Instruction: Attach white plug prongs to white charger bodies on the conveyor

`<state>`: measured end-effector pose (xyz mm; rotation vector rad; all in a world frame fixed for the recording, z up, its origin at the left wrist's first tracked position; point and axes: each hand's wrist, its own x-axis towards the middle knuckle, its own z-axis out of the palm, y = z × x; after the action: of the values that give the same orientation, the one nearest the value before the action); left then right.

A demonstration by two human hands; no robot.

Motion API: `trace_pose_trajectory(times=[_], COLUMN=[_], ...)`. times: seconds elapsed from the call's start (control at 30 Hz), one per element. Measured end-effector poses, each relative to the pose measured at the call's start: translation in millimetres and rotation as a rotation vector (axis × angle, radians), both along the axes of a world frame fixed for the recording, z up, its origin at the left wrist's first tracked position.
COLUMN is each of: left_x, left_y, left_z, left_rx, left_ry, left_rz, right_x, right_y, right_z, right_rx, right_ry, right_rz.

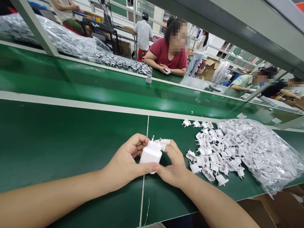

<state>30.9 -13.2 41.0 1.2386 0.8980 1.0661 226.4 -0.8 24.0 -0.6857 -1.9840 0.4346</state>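
A white two-pin charger plug [150, 154] sits between both my hands above the green work surface [71, 142], pins pointing up and away. My left hand [127, 161] wraps its left side with the thumb under its base. On its right side is my right hand [173, 163], whose index finger wears a white finger cot and rests by the pins. Just right of my right hand lies a loose heap of white plug parts [210, 152].
A clear plastic bag full of white parts [256, 152] lies at the right. A green conveyor belt [95, 85] carries one small white part [148, 78]. More bagged parts [59, 38] lie beyond it. A person in a red shirt [169, 53] sits opposite; other people work further off. A cardboard box [280, 209] is at lower right.
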Motion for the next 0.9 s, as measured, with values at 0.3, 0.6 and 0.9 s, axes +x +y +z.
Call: trace_pose_trajectory(times=[0.3, 0.6, 0.9], left_x=[0, -11, -16], left_y=[6, 20, 38], left_z=[-5.2, -21.7, -21.8], left_rx=[-0.044, -0.113, -0.203], left_ry=[0.022, 0.152, 0.344], left_rz=[-0.026, -0.096, 0.027], right_x=[1, 4, 10], right_y=[0, -2, 2], right_z=[-0.5, -4.9, 10.9], right_rx=[-0.063, -0.021, -0.249], right_ry=[-0.018, -0.270, -0.595], right_rz=[-0.050, -0.210, -0.253])
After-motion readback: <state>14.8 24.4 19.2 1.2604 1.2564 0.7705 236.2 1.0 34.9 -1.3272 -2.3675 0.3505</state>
